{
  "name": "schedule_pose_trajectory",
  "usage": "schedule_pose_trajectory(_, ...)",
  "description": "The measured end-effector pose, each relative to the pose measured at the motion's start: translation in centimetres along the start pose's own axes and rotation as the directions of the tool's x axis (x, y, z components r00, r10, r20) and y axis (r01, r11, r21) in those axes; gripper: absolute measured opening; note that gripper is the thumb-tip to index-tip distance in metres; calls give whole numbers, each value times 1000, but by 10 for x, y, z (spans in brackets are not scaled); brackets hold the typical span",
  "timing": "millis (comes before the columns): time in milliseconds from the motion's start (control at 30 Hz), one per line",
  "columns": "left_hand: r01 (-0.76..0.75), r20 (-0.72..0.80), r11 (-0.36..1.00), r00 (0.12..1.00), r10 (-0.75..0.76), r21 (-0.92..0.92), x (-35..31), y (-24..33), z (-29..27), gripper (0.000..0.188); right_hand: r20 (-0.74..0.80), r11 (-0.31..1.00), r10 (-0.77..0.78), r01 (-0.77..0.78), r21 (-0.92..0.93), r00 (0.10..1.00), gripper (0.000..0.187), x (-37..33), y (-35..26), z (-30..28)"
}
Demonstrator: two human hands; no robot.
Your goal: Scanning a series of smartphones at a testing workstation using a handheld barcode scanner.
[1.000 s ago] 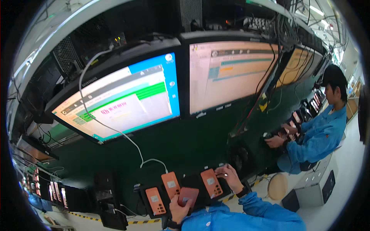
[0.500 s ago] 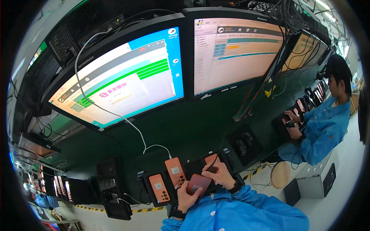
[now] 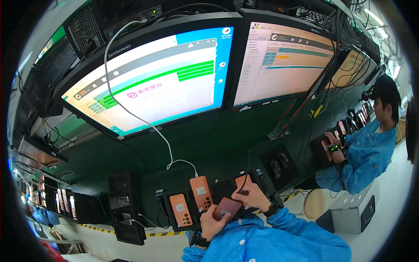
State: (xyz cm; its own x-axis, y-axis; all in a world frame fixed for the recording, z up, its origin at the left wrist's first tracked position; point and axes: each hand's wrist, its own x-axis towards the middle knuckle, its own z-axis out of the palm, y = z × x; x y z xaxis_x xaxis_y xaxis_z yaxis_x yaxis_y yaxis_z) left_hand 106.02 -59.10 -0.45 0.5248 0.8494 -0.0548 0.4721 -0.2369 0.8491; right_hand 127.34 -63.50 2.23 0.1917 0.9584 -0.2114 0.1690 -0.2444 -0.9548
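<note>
My left hand [image 3: 211,225] is closed round a dark reddish phone [image 3: 228,208] with a small label on it, tilted near my body. At that phone's upper right edge my right hand [image 3: 254,197] pinches a thin black cable [image 3: 247,174]; whether its plug sits in the phone is hidden by the fingers. In front of me lies an orange phone [image 3: 200,191] with a white cable [image 3: 168,148] joined to its far end. Left of it, another orange phone [image 3: 180,208] rests in a black holder. A third orange phone [image 3: 241,180] is partly covered by my right hand.
Two monitors [image 3: 144,102] [image 3: 283,78] stand beyond the dark green bench [image 3: 209,148]. A black mouse [image 3: 283,160] lies on a mat at right. Black trays [image 3: 126,205] are at left. A person in blue [image 3: 364,150] works at the right with phones. A wooden stool [image 3: 315,204] stands nearby.
The whole view has shifted a little. My hands keep their hold on the phone and the black cable. A green light now shows at the co-worker's hand.
</note>
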Motion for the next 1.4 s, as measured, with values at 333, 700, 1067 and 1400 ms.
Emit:
schedule_pose_trajectory(333,97,14,982,995,-96,-163,18,-31,35,33,-179,976,-5,44,215,984,22,12,54,23)
schedule_pose_trajectory(700,104,-122,942,981,-149,-319,87,-69,42,45,-315,940,153,-40,338,937,25,-26,99,-1)
schedule_pose_trajectory(1067,104,-166,800,986,-5,591,161,-117,26,29,-422,841,424,-176,511,801,45,-48,95,0)
schedule_pose_trajectory(1400,303,-258,875,942,-215,378,114,-75,10,21,-559,854,417,-99,510,717,40,-46,124,-10)
